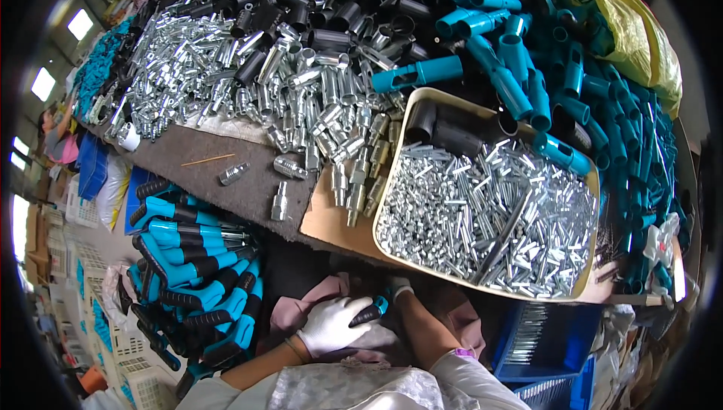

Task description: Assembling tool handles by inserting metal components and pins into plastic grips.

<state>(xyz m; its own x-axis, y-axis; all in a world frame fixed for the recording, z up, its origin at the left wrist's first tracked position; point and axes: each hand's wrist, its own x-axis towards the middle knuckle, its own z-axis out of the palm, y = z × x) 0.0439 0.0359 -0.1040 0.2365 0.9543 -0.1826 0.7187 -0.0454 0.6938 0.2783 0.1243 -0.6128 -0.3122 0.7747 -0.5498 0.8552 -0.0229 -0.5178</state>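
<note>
My left hand (333, 326), in a white glove, is closed around a black and teal tool handle (369, 312) above my lap. My right hand (399, 286), also white-gloved, reaches just under the front edge of the bench beside the handle. Its fingers are hidden in shadow, so what it touches cannot be made out. To the left of my left hand lies a stack of teal and black pistol-grip tools (199, 274), their metal tips pointing toward the right.
On the bench, a cream tray (392, 248) holds small metal pins. Behind lie heaps of silver metal sleeves (316, 109), black tubes (331, 39) and teal housings (512, 71). Loose metal fittings (280, 201) stand near the edge. Blue crates (542, 368) sit at lower right. Another person (60, 139) is far left.
</note>
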